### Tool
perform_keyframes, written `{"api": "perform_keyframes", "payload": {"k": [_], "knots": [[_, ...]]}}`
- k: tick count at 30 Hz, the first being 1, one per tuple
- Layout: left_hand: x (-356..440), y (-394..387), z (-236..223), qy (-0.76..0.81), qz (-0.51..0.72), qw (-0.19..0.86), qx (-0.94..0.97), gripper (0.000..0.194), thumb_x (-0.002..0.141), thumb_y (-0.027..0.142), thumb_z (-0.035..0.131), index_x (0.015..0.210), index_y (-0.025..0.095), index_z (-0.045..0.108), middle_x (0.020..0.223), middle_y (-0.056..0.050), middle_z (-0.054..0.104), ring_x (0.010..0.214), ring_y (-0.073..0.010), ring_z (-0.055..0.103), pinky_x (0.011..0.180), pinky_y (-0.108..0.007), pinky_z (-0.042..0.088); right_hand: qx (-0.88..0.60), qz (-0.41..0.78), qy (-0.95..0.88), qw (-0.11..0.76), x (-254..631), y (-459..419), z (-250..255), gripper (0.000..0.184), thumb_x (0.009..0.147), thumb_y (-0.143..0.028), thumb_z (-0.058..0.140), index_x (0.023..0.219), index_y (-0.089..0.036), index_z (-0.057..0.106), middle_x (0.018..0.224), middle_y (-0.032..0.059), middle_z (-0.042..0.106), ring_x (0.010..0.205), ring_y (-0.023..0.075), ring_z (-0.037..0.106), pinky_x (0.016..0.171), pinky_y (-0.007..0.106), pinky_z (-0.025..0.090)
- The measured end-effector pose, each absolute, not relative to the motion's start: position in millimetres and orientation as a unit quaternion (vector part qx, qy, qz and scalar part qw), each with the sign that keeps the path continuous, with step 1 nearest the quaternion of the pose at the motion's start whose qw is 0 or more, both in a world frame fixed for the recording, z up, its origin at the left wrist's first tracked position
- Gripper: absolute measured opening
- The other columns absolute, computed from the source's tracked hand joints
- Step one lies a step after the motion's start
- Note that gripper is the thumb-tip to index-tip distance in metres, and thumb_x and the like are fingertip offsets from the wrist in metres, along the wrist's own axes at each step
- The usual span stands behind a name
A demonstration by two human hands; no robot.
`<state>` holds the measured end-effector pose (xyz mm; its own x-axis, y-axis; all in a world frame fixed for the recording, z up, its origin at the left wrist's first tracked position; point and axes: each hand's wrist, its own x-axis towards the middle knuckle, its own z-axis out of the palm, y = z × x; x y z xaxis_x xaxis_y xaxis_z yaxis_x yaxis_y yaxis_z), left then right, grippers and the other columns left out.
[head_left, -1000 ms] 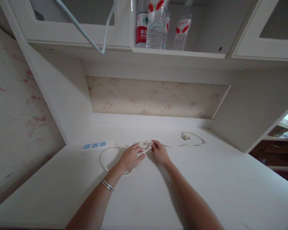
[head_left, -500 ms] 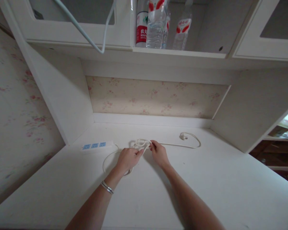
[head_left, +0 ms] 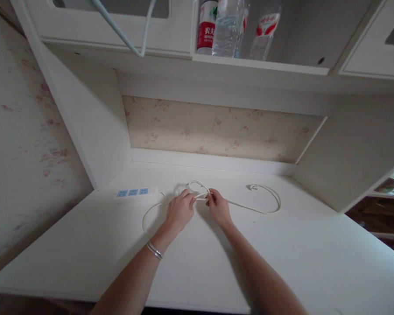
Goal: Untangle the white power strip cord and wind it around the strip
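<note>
A white power strip (head_left: 137,197) with blue socket faces lies at the left of the white desk. Its cream power cord (head_left: 197,183) runs to the middle, where part of it is looped and crossed over itself. My left hand (head_left: 181,209) is closed on strands of the cord, fingertips partly hidden. Close beside it, my right hand (head_left: 218,206) pinches the cord at the right of the loop. From there the cord curves over the desk to its plug (head_left: 253,187) on the right. A silver bangle circles my left wrist.
Above the desk (head_left: 190,280) is a cabinet shelf (head_left: 262,65) with several plastic bottles (head_left: 228,37). A pale bent cable (head_left: 131,46) hangs in front of the upper left door. Side panels (head_left: 75,113) flank the desk; the front edge shows below.
My view has tilted down slightly and shifted left. The cord between my hands is drawn straighter, and the stretch towards the plug has shifted. Both hands keep their hold.
</note>
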<state>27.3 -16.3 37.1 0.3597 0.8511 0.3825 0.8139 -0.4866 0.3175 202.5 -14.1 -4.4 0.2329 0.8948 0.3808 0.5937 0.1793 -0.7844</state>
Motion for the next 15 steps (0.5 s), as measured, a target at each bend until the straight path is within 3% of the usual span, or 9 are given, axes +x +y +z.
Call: {"api": "perform_keyframes", "payload": {"k": [6,9,12,15], "knots": [[2,-5,36,0.519,0.271,0.029,0.810,0.025,0.092,0.026,0.036,0.096,0.025,0.061,0.099,-0.001,0.058,0.084,-0.0122,0.059,0.072,-0.023,0.042,-0.715,0.161,-0.471,0.492,242,-3,-15,0.037,0.083,-0.041,0.039,0.102,-0.018,0.060,0.070,0.0028,0.066,0.055,0.0146,0.058,0.052,0.024,0.040],[-3,0,35,0.527,0.264,0.016,0.808,0.026,0.088,0.017,0.039,0.098,0.024,0.062,0.100,-0.002,0.057,0.086,-0.0129,0.058,0.073,-0.023,0.043,-0.702,0.143,-0.501,0.485,240,-4,-12,0.036,0.084,-0.041,0.037,0.097,-0.018,0.061,0.068,0.0025,0.065,0.058,0.0151,0.058,0.054,0.024,0.039],[3,-4,36,0.528,0.300,-0.004,0.795,0.038,0.081,0.006,0.041,0.110,0.023,0.060,0.108,-0.004,0.056,0.095,-0.0143,0.056,0.085,-0.024,0.042,-0.681,0.130,-0.539,0.478,225,-8,-6,0.034,0.086,-0.041,0.036,0.096,-0.019,0.060,0.071,0.0024,0.066,0.061,0.0144,0.060,0.058,0.023,0.041],[16,-13,39,0.486,0.338,-0.008,0.806,0.040,0.083,0.009,0.041,0.116,0.023,0.056,0.111,-0.005,0.056,0.101,-0.0162,0.053,0.093,-0.028,0.040,-0.661,0.140,-0.552,0.489,206,-13,0,0.033,0.088,-0.041,0.035,0.100,-0.020,0.058,0.078,0.0027,0.067,0.063,0.0142,0.062,0.061,0.024,0.043]]}}
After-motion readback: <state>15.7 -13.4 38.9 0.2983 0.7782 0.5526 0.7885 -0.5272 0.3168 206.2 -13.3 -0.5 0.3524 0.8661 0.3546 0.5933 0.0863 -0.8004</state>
